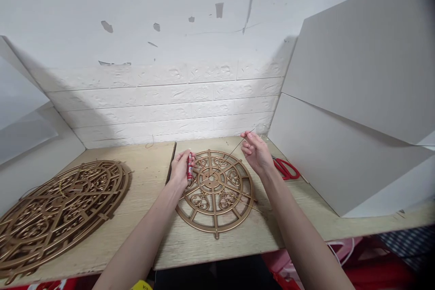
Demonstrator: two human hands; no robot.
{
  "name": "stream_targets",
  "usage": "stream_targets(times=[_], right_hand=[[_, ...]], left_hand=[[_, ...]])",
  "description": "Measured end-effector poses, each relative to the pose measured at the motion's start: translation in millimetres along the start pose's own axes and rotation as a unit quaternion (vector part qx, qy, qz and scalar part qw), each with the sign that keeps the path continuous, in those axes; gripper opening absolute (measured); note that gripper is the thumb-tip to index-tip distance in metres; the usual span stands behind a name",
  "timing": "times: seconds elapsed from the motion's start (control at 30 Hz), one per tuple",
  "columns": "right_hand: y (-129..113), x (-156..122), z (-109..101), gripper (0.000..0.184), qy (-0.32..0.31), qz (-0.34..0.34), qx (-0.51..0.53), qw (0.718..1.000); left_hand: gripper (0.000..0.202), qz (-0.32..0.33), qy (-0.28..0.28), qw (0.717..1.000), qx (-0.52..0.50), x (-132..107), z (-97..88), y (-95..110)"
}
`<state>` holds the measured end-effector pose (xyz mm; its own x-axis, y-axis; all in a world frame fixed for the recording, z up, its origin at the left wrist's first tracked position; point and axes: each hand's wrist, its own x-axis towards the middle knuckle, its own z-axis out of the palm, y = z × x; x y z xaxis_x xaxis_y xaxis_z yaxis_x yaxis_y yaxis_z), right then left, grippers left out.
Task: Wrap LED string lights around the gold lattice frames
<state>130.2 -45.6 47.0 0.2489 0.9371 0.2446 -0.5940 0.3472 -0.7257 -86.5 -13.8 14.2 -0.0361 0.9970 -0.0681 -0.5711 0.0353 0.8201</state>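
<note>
Presently logged from my end: one gold-coloured, round openwork disc (215,212), flat on the pale wood-grain counter (146,181), between and below both hands. Appearance: concentric rings, straight spokes, scrollwork panels, small hub; smooth, slightly glossy finish.

Left hand (178,170): fingers closed around a slim red-and-white patterned lighter (189,167), over the disc's left edge. Right hand (255,148): thumb and fingertips pinching a thin dark strand (232,152), raised beyond the disc's upper right. The strand runs straight down to the hub area; whether it is cord or wire, and how it is fastened there, I cannot make out.

Step in hand, by my judgement: drawing the strand out taut. Next move, I would say, calls for steady tension and the lighter brought carefully to the strand.

Also listed: red-handled scissors (292,177), beside the right forearm; a stack of similar gold lattice discs (60,200), well apart on the left.
</note>
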Motion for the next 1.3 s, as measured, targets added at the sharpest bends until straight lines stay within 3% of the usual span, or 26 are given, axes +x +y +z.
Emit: stream_targets(times=[0.17, 0.3, 0.47, 0.6, 1.07, 1.3], right_hand=[[-0.2, 2.2, -2.2, 0.028, 0.018, -0.006, 0.001, 1.0], [9.5, -3.4, 4.2, 0.029, -0.01, -0.013, -0.118, 0.993], [30.0, -15.5, 16.6, 0.031, -0.126, 0.023, -0.262, 0.956], [40.8, -19.8, 20.5, 0.031, -0.169, 0.035, -0.305, 0.937], [43.6, -18.3, 18.5, 0.031, -0.186, 0.026, -0.321, 0.928], [37.8, -20.4, 20.5, 0.03, -0.178, 0.023, -0.34, 0.923]], left_hand=[[0.024, 0.113, 0.058, 0.992, -0.004, 1.5, -2.2, 10.7], [0.03, 0.151, 0.018, 0.987, 0.044, -3.9, 1.5, 8.0], [0.035, 0.122, -0.085, 0.983, 0.111, -14.5, 10.4, -1.9], [0.032, 0.095, -0.136, 0.979, 0.117, -17.4, 12.1, -6.1], [0.04, 0.077, -0.209, 0.966, 0.132, -20.2, 11.9, -7.6], [0.032, 0.065, -0.224, 0.961, 0.152, -23.2, 11.8, -4.9]])
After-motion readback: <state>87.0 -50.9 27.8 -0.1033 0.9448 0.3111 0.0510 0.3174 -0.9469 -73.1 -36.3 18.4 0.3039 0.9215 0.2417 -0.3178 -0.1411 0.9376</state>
